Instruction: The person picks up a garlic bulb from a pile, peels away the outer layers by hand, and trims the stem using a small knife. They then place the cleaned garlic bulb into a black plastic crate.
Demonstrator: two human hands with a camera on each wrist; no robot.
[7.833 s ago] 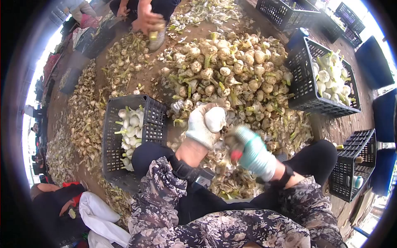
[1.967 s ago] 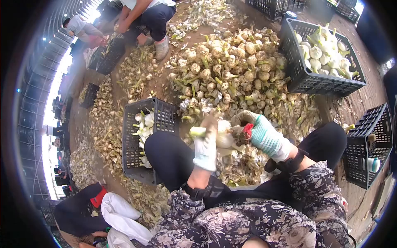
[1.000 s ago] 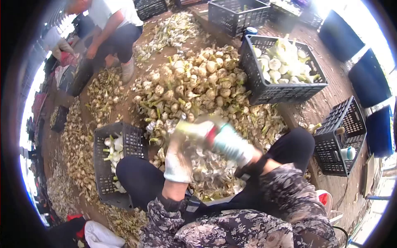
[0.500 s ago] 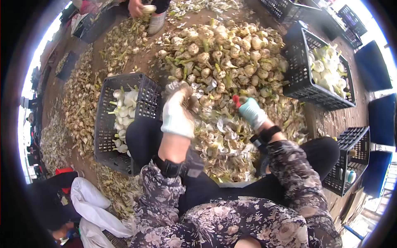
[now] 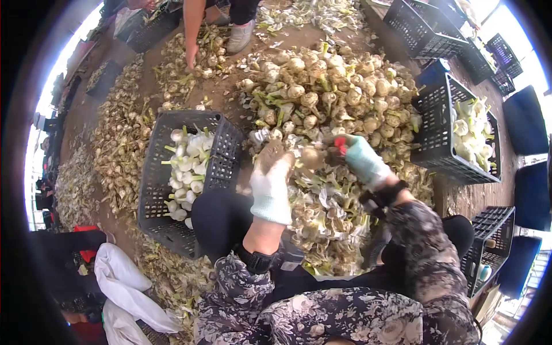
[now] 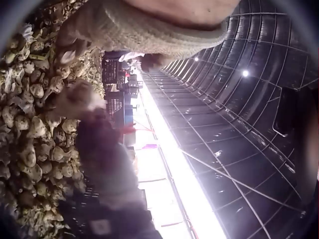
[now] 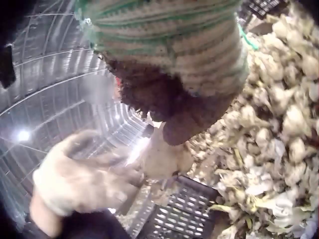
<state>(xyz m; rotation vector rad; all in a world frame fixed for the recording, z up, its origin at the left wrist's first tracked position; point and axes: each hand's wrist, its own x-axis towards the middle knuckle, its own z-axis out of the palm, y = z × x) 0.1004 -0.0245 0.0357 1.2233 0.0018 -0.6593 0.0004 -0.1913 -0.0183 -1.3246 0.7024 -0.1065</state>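
Observation:
In the head view my gloved left hand (image 5: pixel 270 187) is in front of me, fingers extended and thumb apart, beside a garlic bulb (image 5: pixel 311 157). My right hand (image 5: pixel 363 162), in a green-and-white glove with dark, soiled fingertips, pinches that bulb. Something red (image 5: pixel 340 145) shows at its fingers; its kind is hidden. The right wrist view shows the pale bulb (image 7: pixel 162 157) under the right thumb, with the left hand's fingers (image 7: pixel 107 179) reaching close to it. The left wrist view is dark and blurred around the hands. A heap of unpeeled garlic (image 5: pixel 339 92) lies just beyond.
A black crate (image 5: pixel 152 190) with white trimmed garlic stands left of my knee, another crate (image 5: pixel 431 115) at right. Loose peelings (image 5: pixel 328 224) cover the ground between my legs. Another person's arm (image 5: pixel 194 34) reaches down at the top. White sacks (image 5: pixel 123 282) lie lower left.
A second ago a pale stemmed bulb was between my hands; half a second ago the hands were apart. Now they are closer, with a browner bulb between them. The other person's arm has reached down.

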